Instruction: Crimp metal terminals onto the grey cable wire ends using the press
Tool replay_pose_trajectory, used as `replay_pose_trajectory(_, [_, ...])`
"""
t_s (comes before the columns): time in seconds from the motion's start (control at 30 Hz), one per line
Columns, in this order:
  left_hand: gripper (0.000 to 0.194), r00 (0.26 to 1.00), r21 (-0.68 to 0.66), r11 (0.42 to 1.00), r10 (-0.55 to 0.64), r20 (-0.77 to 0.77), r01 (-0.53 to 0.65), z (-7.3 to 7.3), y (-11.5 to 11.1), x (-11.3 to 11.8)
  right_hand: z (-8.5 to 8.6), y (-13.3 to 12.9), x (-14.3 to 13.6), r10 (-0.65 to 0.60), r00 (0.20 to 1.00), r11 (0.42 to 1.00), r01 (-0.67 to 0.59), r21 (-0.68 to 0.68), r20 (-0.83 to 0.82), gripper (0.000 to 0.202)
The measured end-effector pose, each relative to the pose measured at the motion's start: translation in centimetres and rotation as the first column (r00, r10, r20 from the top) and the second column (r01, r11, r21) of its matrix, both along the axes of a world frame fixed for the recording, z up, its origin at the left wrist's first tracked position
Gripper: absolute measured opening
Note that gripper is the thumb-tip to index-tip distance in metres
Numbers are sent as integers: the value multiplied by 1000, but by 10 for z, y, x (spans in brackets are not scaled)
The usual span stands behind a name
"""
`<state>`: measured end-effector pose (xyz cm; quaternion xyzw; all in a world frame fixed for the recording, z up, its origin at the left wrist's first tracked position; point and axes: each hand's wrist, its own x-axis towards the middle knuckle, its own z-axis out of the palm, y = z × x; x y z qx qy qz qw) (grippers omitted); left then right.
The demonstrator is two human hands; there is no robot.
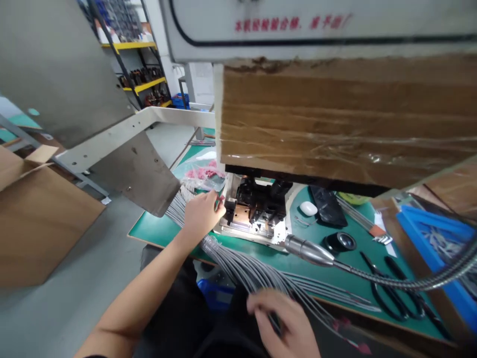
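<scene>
Centrally in the head view, one left hand point(201, 213) reaches the left side of one black press fixture point(261, 201), its thumb and forefinger pinched on one small red piece point(220, 200). One right hand point(283, 320), blurred, hovers over or touches the grey cables point(246, 266), fingers curled; whether they clamp anything, I cannot tell. The cables, too many to count, run in one bundle from beneath the left wrist towards the lower right, along the front edge of one green tabletop point(261, 252).

One gooseneck lamp point(309, 250) points at the fixture. Right of the fixture lie one white rounded object point(308, 208), one black tray point(328, 206), one black cylinder point(340, 242) and two black-handled hand tools, near one blue bin point(432, 223). Behind the left hand sits one clear bag point(203, 171) of pink pieces. One open cardboard box point(48, 219) stands far left.
</scene>
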<state>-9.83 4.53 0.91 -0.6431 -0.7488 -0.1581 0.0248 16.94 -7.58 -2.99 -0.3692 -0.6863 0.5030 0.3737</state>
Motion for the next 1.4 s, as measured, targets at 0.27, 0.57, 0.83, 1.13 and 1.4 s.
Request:
replay_pose_trajectory(0.27, [4, 690, 247, 875, -481, 540, 417, 7, -74, 18, 18, 82, -54, -159, 987, 886, 139, 443, 7, 32])
replay_pose_trajectory(0.57, [8, 799, 156, 895, -443, 406, 417, -6, -70, 45, 14, 81, -32, -212, 948, 636, -51, 770, 238, 22])
replay_pose_trajectory(0.83, [11, 827, 274, 879, -466, 316, 390, -15, -62, 61, 2, 90, -31, -369, 896, 670, 73, 739, 247, 14])
replay_pose_trajectory(1.13, [14, 834, 293, 887, -445, 328, 358, -34, -59, 58, -3, 102, -33, -520, 823, 676, 233, 699, 229, 11])
replay_pose_trajectory(1.4, [19, 832, 273, 879, -465, 302, 392, -36, -58, 57, 0, 105, -45, -637, 756, 687, 465, 558, 153, 26])
